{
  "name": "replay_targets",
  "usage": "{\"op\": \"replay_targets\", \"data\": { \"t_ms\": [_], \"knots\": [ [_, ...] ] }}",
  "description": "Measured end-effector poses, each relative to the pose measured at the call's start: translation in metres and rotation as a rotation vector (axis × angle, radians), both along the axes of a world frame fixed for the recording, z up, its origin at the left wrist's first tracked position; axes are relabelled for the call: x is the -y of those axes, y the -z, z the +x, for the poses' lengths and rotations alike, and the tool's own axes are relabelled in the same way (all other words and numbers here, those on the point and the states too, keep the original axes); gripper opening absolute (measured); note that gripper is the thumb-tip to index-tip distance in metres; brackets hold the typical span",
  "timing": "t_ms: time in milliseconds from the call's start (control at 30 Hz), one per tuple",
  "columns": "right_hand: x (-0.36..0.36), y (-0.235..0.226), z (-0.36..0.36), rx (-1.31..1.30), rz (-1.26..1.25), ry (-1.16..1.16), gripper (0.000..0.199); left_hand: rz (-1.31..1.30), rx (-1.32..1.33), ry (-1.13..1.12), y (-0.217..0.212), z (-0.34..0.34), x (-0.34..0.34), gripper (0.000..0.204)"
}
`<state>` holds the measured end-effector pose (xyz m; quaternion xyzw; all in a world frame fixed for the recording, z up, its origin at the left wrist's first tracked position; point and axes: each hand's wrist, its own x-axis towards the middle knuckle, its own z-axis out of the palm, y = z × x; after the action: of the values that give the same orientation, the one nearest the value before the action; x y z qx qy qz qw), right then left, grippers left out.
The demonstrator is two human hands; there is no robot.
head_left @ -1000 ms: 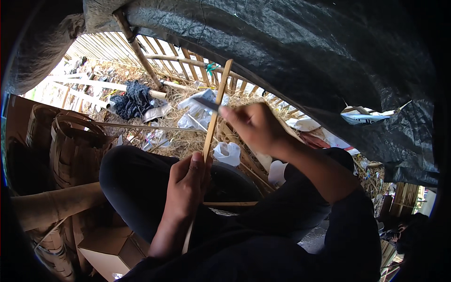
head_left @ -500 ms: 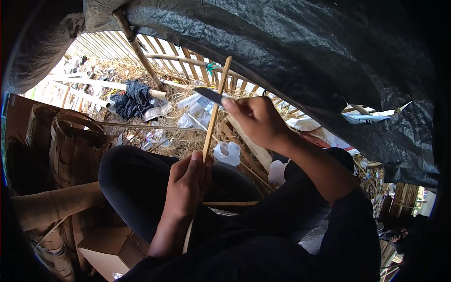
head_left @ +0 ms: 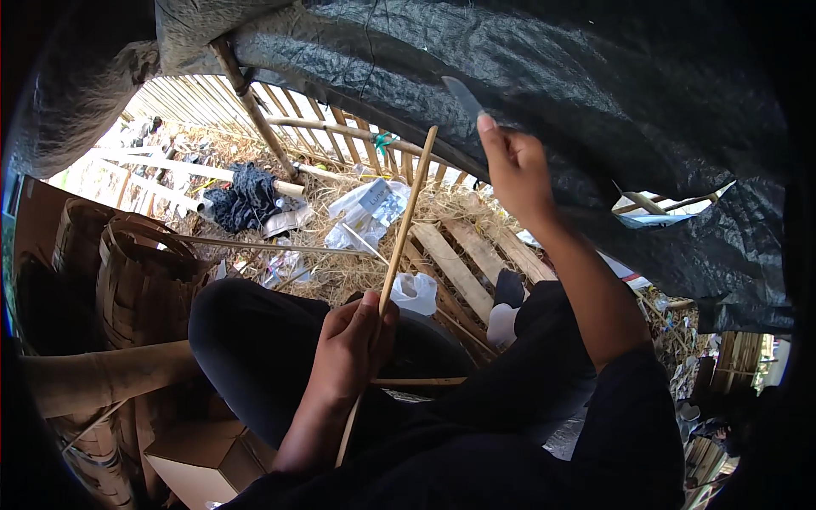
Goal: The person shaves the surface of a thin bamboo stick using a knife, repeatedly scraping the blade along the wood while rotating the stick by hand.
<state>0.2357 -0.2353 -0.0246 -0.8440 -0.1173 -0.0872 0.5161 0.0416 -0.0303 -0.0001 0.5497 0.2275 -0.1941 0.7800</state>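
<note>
Strip appears light, stiff, best held mid-length; left hand clasps it there; right hand grips knife, apart from strip's upper end.

Black sleeve, dark trousers

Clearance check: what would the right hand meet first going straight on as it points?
The right hand, gripping a grey-bladed knife, points up and left toward the wrinkled black plastic sheet; the blade would probably touch that first, though depth is unclear.
</note>
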Motion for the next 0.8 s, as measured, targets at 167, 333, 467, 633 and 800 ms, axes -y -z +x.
{"op": "replay_targets", "data": {
  "t_ms": [167,333,467,633,800],
  "knots": [
    [-0.014,-0.005,-0.044,0.108,0.255,-0.194,0.044,-0.002,0.050,0.062,0.003,0.004,0.000,0.043],
    [-0.010,-0.018,-0.062,0.308,-0.253,-0.588,0.025,-0.053,0.080,0.035,0.006,0.008,-0.002,0.044],
    [-0.007,-0.010,-0.065,0.259,-0.308,-0.538,0.028,-0.072,0.079,-0.023,0.013,0.010,0.005,0.044],
    [-0.007,0.003,-0.077,0.353,-0.248,-0.312,0.042,-0.234,0.057,0.087,0.014,0.009,0.002,0.043],
    [-0.017,0.009,-0.103,0.362,-0.248,-0.319,0.042,-0.261,0.010,0.077,0.015,0.009,0.012,0.042]
  ]
}}
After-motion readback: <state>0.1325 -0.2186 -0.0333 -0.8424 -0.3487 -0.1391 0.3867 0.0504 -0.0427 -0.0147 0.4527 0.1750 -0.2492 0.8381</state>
